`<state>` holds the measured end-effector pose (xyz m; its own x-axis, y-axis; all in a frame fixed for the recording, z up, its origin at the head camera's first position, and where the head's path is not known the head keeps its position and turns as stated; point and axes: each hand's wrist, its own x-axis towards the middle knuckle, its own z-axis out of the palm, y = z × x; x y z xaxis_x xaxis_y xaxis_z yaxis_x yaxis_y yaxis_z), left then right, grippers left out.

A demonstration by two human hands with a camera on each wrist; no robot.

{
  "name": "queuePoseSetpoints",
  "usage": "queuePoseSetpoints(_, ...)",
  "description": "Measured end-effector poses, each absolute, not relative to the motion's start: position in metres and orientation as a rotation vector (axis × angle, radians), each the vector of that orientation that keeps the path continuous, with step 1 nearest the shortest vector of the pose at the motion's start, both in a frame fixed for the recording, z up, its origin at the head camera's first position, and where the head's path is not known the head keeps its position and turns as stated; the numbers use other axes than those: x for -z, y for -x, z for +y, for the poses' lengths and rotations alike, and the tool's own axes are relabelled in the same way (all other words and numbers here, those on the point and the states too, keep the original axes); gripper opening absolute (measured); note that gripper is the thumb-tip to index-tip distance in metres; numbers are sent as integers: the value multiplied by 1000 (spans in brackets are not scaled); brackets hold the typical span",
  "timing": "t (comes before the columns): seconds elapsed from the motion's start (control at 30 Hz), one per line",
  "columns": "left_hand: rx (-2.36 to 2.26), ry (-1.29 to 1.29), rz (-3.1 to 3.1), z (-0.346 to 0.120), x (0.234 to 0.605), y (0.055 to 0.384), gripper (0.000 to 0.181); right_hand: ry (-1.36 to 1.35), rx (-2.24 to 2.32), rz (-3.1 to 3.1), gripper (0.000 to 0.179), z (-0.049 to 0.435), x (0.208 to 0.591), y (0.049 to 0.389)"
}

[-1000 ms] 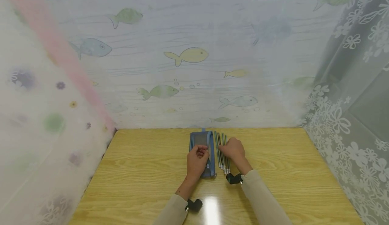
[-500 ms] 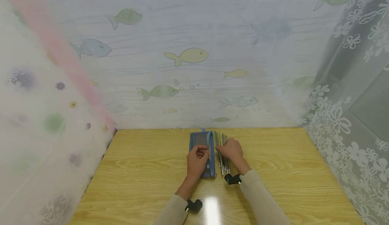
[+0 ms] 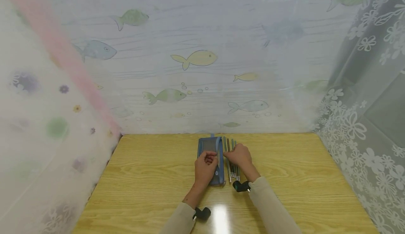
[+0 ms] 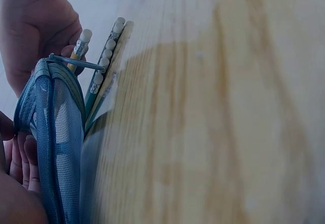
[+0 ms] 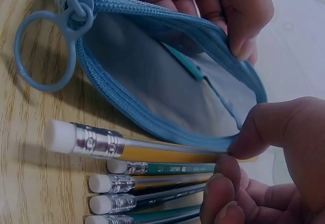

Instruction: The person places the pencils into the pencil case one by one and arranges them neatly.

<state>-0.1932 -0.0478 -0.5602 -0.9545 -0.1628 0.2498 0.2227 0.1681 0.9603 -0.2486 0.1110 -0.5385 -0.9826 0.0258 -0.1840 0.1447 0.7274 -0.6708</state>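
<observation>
A blue mesh zipper pouch (image 3: 209,143) lies on the table, its mouth spread apart in the right wrist view. My left hand (image 3: 205,167) pinches one edge of that mouth between thumb and fingers. Inside, a green pencil (image 5: 184,61) shows against the lining. My right hand (image 3: 241,157) pinches a yellow pencil (image 5: 147,150) along its shaft, its white eraser end towards the zipper's ring pull (image 5: 44,84). This pencil runs alongside the near rim of the pouch, raised above the others. Several green, yellow and dark pencils (image 5: 167,168) lie side by side under and beside my right hand.
The wooden table (image 3: 152,177) reaches back to a curtain (image 3: 202,83) printed with fish. A black wrist camera (image 3: 241,186) sits under the right wrist, close to the pencils' eraser ends. Another black camera (image 3: 202,213) hangs by the left wrist.
My right hand has shifted left towards the pouch, drawing a yellow pencil away from the row and slightly nearer to me. My left hand keeps its hold on the pouch.
</observation>
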Motion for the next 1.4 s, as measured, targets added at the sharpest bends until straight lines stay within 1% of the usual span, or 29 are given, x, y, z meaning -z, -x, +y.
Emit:
queuePoseSetpoints(0.1,1862,74,-2136,-48,549,186,12,-135,1092,2766,53,109,537,248)
queuePoseSetpoints(0.2,1857,76,-2131,-48,546,184,12,-124,1120,2748,53,108,535,247)
queuePoseSetpoints(0.63,1866,76,-2110,-47,551,186,12,-52,1189,2720,48,101,529,246)
queuePoseSetpoints(0.83,1859,60,-2105,-45,550,186,12,-40,1210,2675,53,100,530,248)
queuePoseSetpoints(1.4,1892,35,-2082,-42,549,186,12,-40,1273,2611,52,100,536,253)
